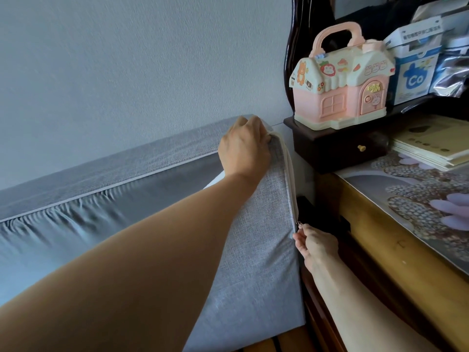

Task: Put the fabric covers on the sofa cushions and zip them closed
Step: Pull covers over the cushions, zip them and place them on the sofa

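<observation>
Grey woven cover [258, 250] sits over the cushion, propped on edge at the sofa's right end beside the wooden side table [375, 240]. Left hand [243, 148] grips the top corner, fingers curled, bunching the open seam. Right hand [314, 243] pinches the zipper pull [299, 224], roughly mid-seam. Step: zipping closed. Next move likely needs a steady upward pull with the seam edges held together.

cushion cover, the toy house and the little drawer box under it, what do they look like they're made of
Cushion cover: grey woven fabric, linen-like and matte, with visible crosshatch weave; the exact fibre can't be told.
Toy house: probably moulded plastic, pink and cream, smooth with a slight gloss, stickers on the roof.
Drawer box: seemingly dark-stained wood with a lacquered sheen and a small brass-coloured knob.
</observation>
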The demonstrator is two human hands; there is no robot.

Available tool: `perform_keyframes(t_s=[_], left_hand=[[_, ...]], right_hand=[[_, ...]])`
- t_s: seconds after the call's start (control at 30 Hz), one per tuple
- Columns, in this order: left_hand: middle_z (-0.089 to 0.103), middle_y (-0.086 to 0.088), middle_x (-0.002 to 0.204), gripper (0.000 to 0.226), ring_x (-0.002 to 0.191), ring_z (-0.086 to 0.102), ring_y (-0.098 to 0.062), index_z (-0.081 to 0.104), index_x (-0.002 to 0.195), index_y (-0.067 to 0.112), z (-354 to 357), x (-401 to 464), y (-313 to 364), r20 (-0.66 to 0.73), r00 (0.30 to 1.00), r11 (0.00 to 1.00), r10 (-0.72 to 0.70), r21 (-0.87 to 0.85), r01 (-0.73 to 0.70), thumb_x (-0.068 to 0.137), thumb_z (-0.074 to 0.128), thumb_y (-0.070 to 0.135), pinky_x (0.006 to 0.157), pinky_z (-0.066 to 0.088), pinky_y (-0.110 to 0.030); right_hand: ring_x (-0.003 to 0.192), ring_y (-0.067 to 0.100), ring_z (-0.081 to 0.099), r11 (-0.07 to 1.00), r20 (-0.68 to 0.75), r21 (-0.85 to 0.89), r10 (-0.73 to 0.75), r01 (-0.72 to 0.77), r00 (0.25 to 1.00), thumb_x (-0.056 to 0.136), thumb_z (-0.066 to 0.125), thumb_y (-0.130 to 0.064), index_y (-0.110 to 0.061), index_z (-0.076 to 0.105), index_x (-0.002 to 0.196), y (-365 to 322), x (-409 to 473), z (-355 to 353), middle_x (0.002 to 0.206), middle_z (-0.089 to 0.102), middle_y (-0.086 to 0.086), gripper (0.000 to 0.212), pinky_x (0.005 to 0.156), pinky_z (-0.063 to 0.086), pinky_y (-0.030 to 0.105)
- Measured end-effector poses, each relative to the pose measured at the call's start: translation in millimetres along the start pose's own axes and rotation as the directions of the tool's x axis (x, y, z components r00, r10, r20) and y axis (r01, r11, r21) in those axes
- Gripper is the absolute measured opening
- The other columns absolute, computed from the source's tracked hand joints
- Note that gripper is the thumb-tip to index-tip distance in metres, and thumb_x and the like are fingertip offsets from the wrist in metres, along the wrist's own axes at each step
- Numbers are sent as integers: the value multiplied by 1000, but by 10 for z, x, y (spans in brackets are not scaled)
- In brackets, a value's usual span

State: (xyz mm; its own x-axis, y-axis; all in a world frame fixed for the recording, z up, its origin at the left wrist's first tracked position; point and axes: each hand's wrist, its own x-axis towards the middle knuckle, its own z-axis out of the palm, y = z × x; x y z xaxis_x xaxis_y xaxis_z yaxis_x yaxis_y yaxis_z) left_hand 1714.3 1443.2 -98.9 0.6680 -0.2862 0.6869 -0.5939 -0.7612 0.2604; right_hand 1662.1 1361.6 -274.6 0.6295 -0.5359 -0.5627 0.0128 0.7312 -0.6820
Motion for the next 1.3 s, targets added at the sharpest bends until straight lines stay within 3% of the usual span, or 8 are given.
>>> perform_keyframes(t_s=[0.33,0.43,0.57,0.7,0.83,0.97,1.1,1.3], left_hand=[[60,-6,93,14,79,56,-27,61,83,9,-49,33,13,41,999,999,-36,-16,37,89,58,22,64,31,-30],[60,-7,90,14,76,55,-27,60,80,9,-84,41,24,64,996,997,-65,-43,68,88,59,20,63,31,-29],[60,-8,85,14,74,55,-28,60,74,9,-159,70,14,134,989,991,-64,-107,79,84,63,19,65,39,-33],[58,-5,80,18,69,54,-25,61,72,7,-225,97,-24,198,980,986,-29,-157,61,78,71,20,60,42,-32],[56,-2,96,20,81,55,-24,60,85,11,-370,8,-151,293,954,996,62,-77,-41,68,70,9,55,33,-26],[58,3,98,9,87,55,-20,67,88,18,-635,-12,-378,262,962,996,-78,66,63,79,67,20,59,34,-27],[63,-3,95,13,84,58,-22,70,89,11,-683,94,-350,311,946,992,-89,108,58,88,60,19,70,44,-29],[54,-3,107,13,97,52,-23,62,97,14,-741,-50,-443,309,951,999,11,45,-26,84,59,15,62,34,-29]], right_hand=[[40,5,52,986,90,-38,-158,161,983,96,48,-5,-8,57,71,-428,-288,372,63,51,4,27,52,42,18],[50,10,52,976,143,-60,-200,210,969,96,48,-6,-8,58,73,-696,-455,545,64,52,3,25,58,45,20],[42,7,48,959,244,-66,-254,277,936,92,49,-2,-8,50,64,-1104,-658,787,55,49,3,29,48,45,19],[53,15,52,836,286,-332,-352,437,891,90,56,-22,-17,58,54,-1270,-753,914,41,53,-7,36,69,48,36],[48,12,46,835,294,-313,-367,452,882,93,55,-14,-12,55,61,-1304,-787,889,44,50,-3,33,59,44,28],[46,14,44,801,277,-368,-391,473,878,93,55,-14,-14,55,61,-1303,-834,957,42,50,-4,32,51,38,26],[57,20,52,599,336,-529,-503,601,797,89,56,-21,-15,63,69,-1267,-892,1074,59,56,1,22,60,48,36],[73,28,62,349,485,-665,-471,661,737,92,56,-23,-12,65,78,-1080,-1110,1194,70,61,6,20,73,51,39]])
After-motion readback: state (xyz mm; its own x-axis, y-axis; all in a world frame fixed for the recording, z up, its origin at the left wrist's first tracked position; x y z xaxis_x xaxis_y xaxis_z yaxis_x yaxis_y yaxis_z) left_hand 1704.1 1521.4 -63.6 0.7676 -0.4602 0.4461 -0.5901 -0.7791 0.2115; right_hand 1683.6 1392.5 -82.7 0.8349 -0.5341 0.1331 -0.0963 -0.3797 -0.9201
